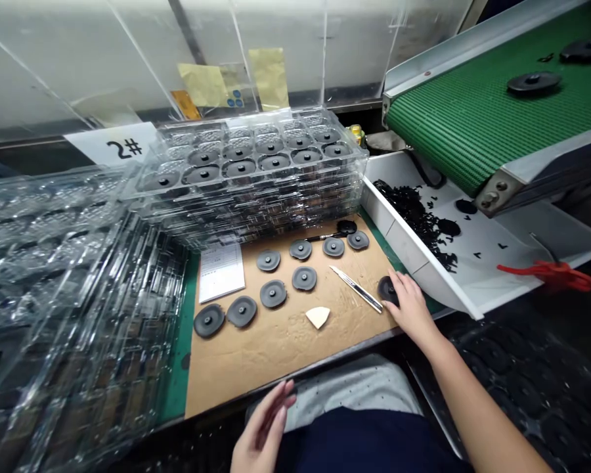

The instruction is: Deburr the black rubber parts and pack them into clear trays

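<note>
My right hand (410,304) lies on a dark round disc (386,288) at the right edge of the brown cardboard mat (276,341), fingers curled over the disc. My left hand (264,430) hangs near my lap below the table edge, fingers stretched out, holding nothing. Several grey round discs (273,293) lie in rows on the mat. A craft knife (356,288) lies just left of my right hand. A small cream wedge (318,316) sits in the mat's middle.
A stack of clear plastic trays (256,177) holding discs stands behind the mat; more clear trays (64,282) pile up at left. A white bin (473,249) with black scraps sits under a green conveyor (487,112) carrying discs. A paper sheet (220,270) lies by the trays.
</note>
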`<state>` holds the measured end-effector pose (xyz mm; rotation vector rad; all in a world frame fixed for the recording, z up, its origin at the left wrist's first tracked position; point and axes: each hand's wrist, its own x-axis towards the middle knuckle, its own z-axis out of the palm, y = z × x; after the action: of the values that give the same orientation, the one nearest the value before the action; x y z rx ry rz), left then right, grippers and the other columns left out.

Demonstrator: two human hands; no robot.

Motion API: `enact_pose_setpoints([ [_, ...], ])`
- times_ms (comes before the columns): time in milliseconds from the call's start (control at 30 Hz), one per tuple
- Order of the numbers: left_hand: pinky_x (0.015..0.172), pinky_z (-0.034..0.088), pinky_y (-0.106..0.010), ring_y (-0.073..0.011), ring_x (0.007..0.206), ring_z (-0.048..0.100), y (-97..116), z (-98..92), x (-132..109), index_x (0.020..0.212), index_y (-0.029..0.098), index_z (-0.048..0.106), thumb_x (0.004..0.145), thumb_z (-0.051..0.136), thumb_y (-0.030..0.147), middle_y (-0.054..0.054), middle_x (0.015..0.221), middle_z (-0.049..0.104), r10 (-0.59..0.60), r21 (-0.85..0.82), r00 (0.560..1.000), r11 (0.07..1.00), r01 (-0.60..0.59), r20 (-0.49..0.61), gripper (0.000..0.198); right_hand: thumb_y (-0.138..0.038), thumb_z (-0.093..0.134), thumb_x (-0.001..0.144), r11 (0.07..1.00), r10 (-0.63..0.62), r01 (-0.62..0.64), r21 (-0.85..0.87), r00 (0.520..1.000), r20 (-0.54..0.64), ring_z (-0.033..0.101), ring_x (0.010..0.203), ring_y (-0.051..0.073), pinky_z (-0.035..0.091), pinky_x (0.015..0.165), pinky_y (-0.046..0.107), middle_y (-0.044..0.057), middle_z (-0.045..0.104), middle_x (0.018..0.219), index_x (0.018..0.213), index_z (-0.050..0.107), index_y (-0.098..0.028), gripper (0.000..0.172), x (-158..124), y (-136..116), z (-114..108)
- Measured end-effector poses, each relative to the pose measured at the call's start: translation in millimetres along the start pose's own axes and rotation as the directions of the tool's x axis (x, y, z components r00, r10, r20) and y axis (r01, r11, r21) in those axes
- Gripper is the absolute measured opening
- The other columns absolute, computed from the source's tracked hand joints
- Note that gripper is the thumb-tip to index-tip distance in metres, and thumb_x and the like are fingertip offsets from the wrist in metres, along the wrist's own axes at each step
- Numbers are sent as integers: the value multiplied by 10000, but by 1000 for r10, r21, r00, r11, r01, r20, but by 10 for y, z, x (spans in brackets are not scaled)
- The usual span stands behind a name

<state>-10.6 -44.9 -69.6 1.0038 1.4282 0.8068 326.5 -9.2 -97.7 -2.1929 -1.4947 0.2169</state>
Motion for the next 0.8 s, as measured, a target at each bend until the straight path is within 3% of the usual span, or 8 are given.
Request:
enact_pose_setpoints([
  [100,908,517,-399,-260,934,677,290,192,77,1007,233,686,740,684,371,-76,1032,720,-41,-121,997,991,49,68,300,-240,534,819,999,9,-10,47,1000,12,461,1186,297,384,997,495,146,488,1259,1381,366,-189,589,-28,-32,-92],
  [200,914,516,-384,-265,1025,641,528,422,108,1046,237,669,748,690,348,-95,1176,658,42,-263,990,965,-5,134,319,-312,610,796,984,-44,27,177,995,92,450,1216,261,374,1039,455,103,485,1286,1425,278,-258,713,-147,-444,-246],
  [333,982,467,-367,-289,1216,513,625,621,88,1191,328,583,652,777,375,-64,1379,501,118,-512,952,858,45,281,575,-319,751,682,803,-342,83,590,875,342,415,1275,236,372,1066,398,65,431,1374,1422,273,-325,881,-394,-1080,-387],
  [433,1013,434,-357,-286,1247,478,570,579,71,1198,341,569,596,817,356,-57,1349,519,111,-551,948,831,76,298,651,-327,772,662,717,-421,79,693,841,339,406,1283,250,366,1069,411,71,441,1377,1396,331,-318,856,-538,-1328,-354],
  [533,1059,381,-393,-322,1279,431,532,433,38,1160,283,598,510,860,353,-83,1327,532,64,-536,964,840,88,257,704,-392,778,649,697,-496,110,709,787,366,386,1291,256,351,1080,421,71,442,1373,1411,306,-316,899,-605,-1412,-290],
  [633,991,447,-440,-350,1206,504,552,293,0,1183,282,576,542,840,393,-102,1399,462,-58,-602,961,769,216,271,702,-488,727,682,726,-538,153,670,733,416,418,1261,266,396,1043,407,84,417,1378,1434,264,-306,901,-546,-1361,-210],
  [733,912,506,-427,-333,1122,579,557,183,13,1203,296,557,650,768,429,-103,1445,406,-105,-696,955,662,276,279,607,-493,545,836,894,-336,156,419,853,399,587,1016,247,494,896,417,135,418,1322,1409,339,-257,653,-377,-1183,-2],
  [800,948,486,-412,-317,1134,576,530,119,52,1188,279,570,698,727,442,-95,1396,473,-112,-748,956,600,282,271,540,-443,472,883,961,-216,145,234,925,313,599,963,268,498,847,460,166,425,1284,1305,483,-205,485,-286,-1053,214],
])
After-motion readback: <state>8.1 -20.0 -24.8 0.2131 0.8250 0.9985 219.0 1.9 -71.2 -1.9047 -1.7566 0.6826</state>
